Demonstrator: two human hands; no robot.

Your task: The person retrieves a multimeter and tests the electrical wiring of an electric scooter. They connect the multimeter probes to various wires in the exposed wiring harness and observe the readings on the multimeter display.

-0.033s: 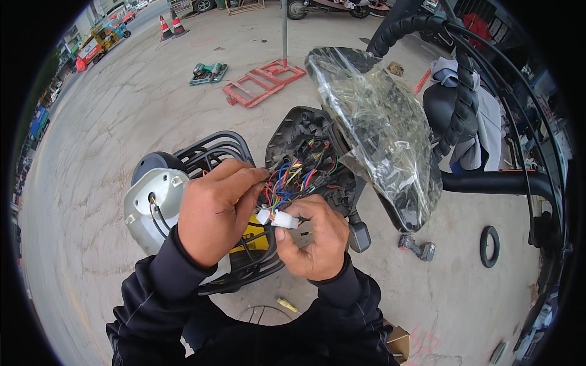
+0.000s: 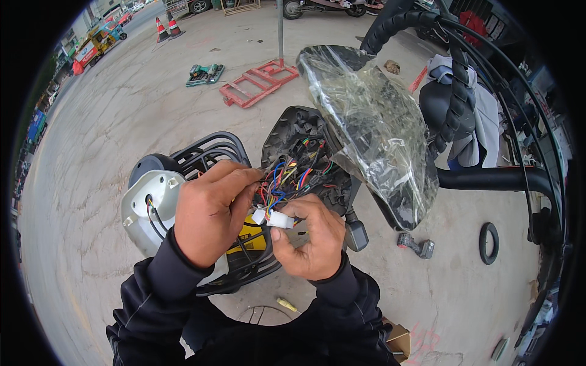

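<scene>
My right hand [image 2: 314, 238] pinches a white plastic wire connector [image 2: 281, 220] between thumb and forefinger. A second, smaller white connector [image 2: 259, 216] sits just left of it, with coloured wires running from both. My left hand [image 2: 213, 210] is closed, its fingertips pressed together at the left edge of the tangled wiring [image 2: 287, 180]; what lies between them is hidden. This wiring spills out of a black plastic housing [image 2: 285, 125] in front of me. Under my left hand is a white shell [image 2: 137, 210] with a wire coming through a hole.
A film-wrapped dark panel [image 2: 372, 122] stands right of the housing, beside black handlebar tubing [image 2: 482, 178]. Black rack bars [image 2: 223, 143] lie behind my left hand. On the ground are a cordless tool [image 2: 417, 246], a black ring [image 2: 488, 243], a yellow-handled tool [image 2: 285, 303] and a red frame [image 2: 259, 83].
The whole view has shifted slightly, so everything appears a little further left. Both hands keep nearly the same grip and position at the wires.
</scene>
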